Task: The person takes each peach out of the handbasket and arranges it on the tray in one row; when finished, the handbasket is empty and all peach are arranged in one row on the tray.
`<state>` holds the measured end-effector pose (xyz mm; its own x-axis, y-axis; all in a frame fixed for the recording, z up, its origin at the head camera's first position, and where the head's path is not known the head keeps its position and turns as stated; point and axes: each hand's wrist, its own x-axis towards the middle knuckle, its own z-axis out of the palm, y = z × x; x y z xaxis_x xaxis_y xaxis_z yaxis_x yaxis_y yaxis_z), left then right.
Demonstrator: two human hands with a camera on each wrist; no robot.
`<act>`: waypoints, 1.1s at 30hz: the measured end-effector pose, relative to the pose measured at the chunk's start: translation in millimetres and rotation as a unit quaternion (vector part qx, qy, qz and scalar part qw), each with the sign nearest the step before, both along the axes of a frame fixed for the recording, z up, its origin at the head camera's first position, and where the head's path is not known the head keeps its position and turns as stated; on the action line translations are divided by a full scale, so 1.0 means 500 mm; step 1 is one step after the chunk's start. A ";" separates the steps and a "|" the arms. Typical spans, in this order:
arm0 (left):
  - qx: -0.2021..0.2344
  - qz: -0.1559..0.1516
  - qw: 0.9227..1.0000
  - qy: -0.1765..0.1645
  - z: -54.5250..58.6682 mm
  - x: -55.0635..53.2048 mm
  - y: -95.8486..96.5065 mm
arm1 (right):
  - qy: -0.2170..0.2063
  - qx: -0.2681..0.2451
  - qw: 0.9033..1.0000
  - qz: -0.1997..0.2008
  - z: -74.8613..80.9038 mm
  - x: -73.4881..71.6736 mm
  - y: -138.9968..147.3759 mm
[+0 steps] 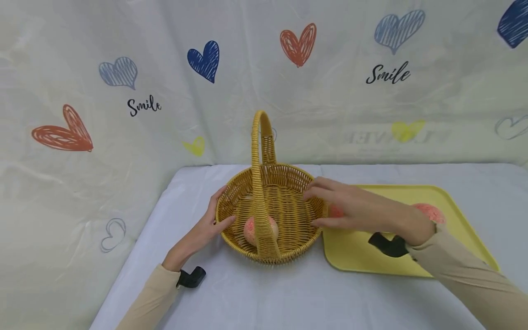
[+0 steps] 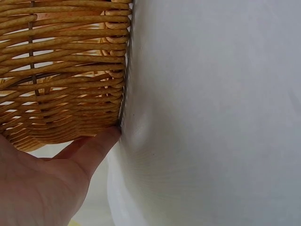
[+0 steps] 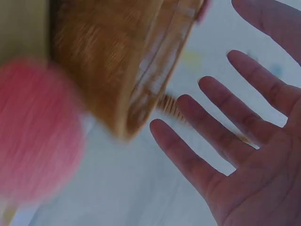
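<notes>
A wicker basket (image 1: 290,206) with a tall arched handle stands on the white cloth. My left hand (image 1: 206,229) grips its left side, thumb over the rim; in the left wrist view its fingers press the woven wall (image 2: 70,89) down by the cloth. Inside the basket, partly behind the handle, lies a round pink-topped bun (image 1: 250,231). My right hand (image 1: 350,204) is over the basket's right rim with nothing held, and its fingers (image 3: 202,127) are spread in the right wrist view. Just below it a second pink bun (image 1: 336,211) shows partly, on a yellow tray (image 1: 350,256).
Another pink bun (image 1: 431,211) sits farther right on the tray, partly behind the right forearm. The tray stands directly right of the basket. A white curtain (image 1: 247,91) with printed hearts hangs behind the table. Black straps with small mounts (image 1: 192,277) are on both wrists.
</notes>
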<state>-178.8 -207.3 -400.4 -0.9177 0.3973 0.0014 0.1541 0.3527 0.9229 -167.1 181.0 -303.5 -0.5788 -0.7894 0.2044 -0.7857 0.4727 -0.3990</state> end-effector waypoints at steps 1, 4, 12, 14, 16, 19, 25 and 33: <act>-0.001 0.001 1.000 -0.002 0.000 0.001 0.000 | -0.004 0.007 1.000 0.016 -0.002 0.001 -0.027; -0.001 0.002 1.000 -0.006 0.002 0.002 0.000 | -0.001 0.022 0.997 0.068 -0.013 0.001 -0.094; -0.005 0.001 1.000 -0.007 0.006 0.002 0.003 | 0.019 0.008 0.989 0.147 -0.059 -0.015 -0.179; -0.008 0.002 1.000 -0.004 0.007 0.001 0.003 | 0.030 -0.002 0.986 0.162 -0.070 -0.018 -0.193; -0.009 0.001 1.000 -0.003 0.008 0.001 0.002 | 0.041 -0.012 0.984 0.172 -0.079 -0.020 -0.204; -0.013 0.003 1.000 -0.002 0.008 0.001 0.000 | 0.050 -0.028 0.981 0.183 -0.088 -0.021 -0.216; -0.011 0.003 1.000 -0.003 0.006 -0.001 -0.001 | 0.038 -0.043 0.982 0.182 -0.100 -0.023 -0.230; -0.011 0.003 1.000 -0.005 0.000 -0.003 -0.002 | 0.005 -0.059 0.981 0.185 -0.099 -0.027 -0.241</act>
